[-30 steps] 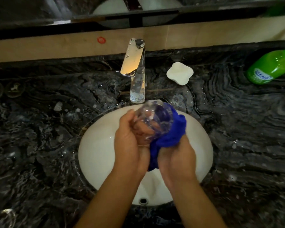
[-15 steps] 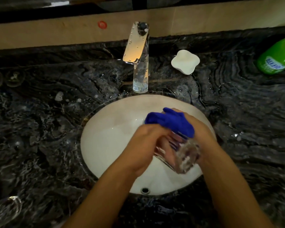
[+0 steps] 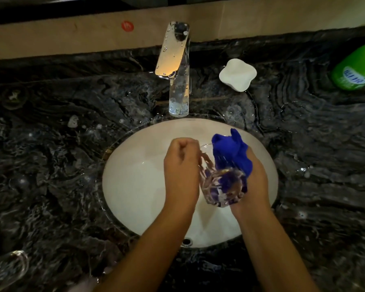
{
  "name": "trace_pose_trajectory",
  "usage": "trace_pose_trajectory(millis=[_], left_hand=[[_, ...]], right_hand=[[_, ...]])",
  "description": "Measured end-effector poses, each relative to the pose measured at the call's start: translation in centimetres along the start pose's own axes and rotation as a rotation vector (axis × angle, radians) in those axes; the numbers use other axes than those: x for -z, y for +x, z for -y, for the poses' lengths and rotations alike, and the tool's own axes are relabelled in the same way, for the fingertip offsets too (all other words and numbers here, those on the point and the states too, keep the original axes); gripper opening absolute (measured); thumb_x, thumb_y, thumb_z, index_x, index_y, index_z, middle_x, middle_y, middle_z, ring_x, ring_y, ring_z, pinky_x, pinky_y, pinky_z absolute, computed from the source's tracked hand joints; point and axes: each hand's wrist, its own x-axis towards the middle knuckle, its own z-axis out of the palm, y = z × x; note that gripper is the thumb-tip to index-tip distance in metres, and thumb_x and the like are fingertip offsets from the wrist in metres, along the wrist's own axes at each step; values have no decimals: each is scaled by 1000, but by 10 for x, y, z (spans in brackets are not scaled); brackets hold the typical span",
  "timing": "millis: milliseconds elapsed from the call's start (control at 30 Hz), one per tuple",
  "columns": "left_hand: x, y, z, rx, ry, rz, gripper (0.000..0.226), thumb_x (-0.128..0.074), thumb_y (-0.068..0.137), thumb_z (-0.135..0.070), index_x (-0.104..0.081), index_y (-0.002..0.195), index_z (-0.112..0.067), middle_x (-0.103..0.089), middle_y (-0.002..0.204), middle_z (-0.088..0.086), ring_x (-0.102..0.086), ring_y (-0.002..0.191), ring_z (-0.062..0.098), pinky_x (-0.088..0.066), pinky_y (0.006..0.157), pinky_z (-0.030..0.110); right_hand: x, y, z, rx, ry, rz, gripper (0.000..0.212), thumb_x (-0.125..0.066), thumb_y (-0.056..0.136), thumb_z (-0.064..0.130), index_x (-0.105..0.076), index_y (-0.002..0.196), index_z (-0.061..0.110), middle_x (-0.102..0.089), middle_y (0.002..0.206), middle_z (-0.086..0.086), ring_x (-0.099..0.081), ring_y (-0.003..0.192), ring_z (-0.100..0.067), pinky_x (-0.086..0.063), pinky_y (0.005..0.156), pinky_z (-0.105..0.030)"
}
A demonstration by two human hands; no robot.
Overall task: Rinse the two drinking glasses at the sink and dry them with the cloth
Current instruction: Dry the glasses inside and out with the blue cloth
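A: Item: faceted drinking glass (image 3: 221, 182), over the white basin (image 3: 135, 186). We gripped it with our left hand (image 3: 180, 175), fingers curled round its side.

B: Our right hand (image 3: 255, 182) pinched the blue cloth (image 3: 232, 152) against it. Second glass (image 3: 7, 268): on the counter's near-left edge.

A: Risk, we judged: wet glass slipping, striking porcelain.

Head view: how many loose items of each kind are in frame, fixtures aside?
Drinking glasses: 2, one held over the sink, one at the counter's lower left
Blue cloth: 1
White soap dish: 1
Green bottle: 1
Total: 5
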Motion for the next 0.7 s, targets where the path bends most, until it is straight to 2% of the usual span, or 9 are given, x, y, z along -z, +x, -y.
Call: trace_pose_trajectory(millis=[33, 67, 133, 200, 300, 433, 500, 633, 700], left_hand=[[2, 1, 4, -13, 24, -12, 12, -55, 100, -22, -64, 92, -19, -71, 81, -6, -66, 74, 10, -55, 68, 25], [5, 3, 7, -13, 60, 5, 12, -57, 101, -29, -63, 94, -22, -72, 90, -2, -69, 84, 16, -56, 76, 31], [8, 3, 11, 38, 128, 82, 22, -57, 99, -47, -62, 98, -26, -72, 98, -1, -71, 94, 20, -59, 83, 37], [15, 0, 11, 125, 105, 153, 30, -53, 98, -55, -63, 104, -27, -73, 99, -7, -74, 94, 15, -60, 80, 35], [28, -10, 8, 196, -8, 265, 29, -55, 101, -44, -63, 118, -22, -76, 104, -4, -76, 94, 18, -62, 68, 38], [27, -19, 12, 236, -134, 301, 55, -58, 91, -59, -61, 129, -19, -72, 123, 6, -74, 107, 26, -63, 80, 51], [27, -12, 10, 338, -234, 292, 68, -48, 90, -64, -58, 134, -14, -74, 121, 10, -74, 108, 28, -60, 88, 51], [35, 8, 17, 484, -389, 250, 70, -46, 98, -62, -57, 140, -7, -68, 132, 19, -65, 121, 39, -44, 110, 62], [37, 12, 20, 509, -451, 222, 60, -54, 97, -54, -65, 131, -6, -67, 130, 22, -63, 114, 43, -48, 100, 58]], right_hand=[[3, 2, 0, 37, -51, -26, 40, -91, 35, 58, -75, 60, 31, -68, 70, 5, -61, 70, -17, -53, 74, -36], [4, 3, 3, 55, -70, -45, 42, -92, 36, 59, -74, 61, 31, -67, 67, 7, -60, 69, -15, -51, 71, -33], [10, 7, 4, 140, -132, -56, 20, -82, 78, 35, -72, 72, 20, -65, 63, 6, -57, 63, -12, -49, 61, -25], [12, 11, 6, 249, -278, -167, 16, -66, 96, 16, -66, 81, 11, -61, 62, 4, -53, 59, -11, -45, 54, -21], [13, 13, 7, 415, -420, -247, 18, -70, 94, 21, -64, 78, 19, -59, 61, 9, -52, 58, -9, -45, 53, -25], [8, 0, 3, 611, -637, -195, 17, -76, 89, 23, -62, 83, 29, -66, 71, 13, -60, 61, 0, -47, 55, -16], [4, -9, 6, 573, -598, -84, 18, -78, 88, 20, -64, 82, 29, -68, 74, 14, -62, 64, -1, -50, 57, -16], [-1, -20, 23, 230, -212, 89, 10, -76, 81, 18, -68, 85, 22, -69, 78, -1, -66, 70, -16, -56, 57, -29], [0, -17, 37, 174, 11, 111, 11, -60, 80, 15, -65, 90, 16, -66, 78, -2, -63, 71, -15, -53, 61, -26]])
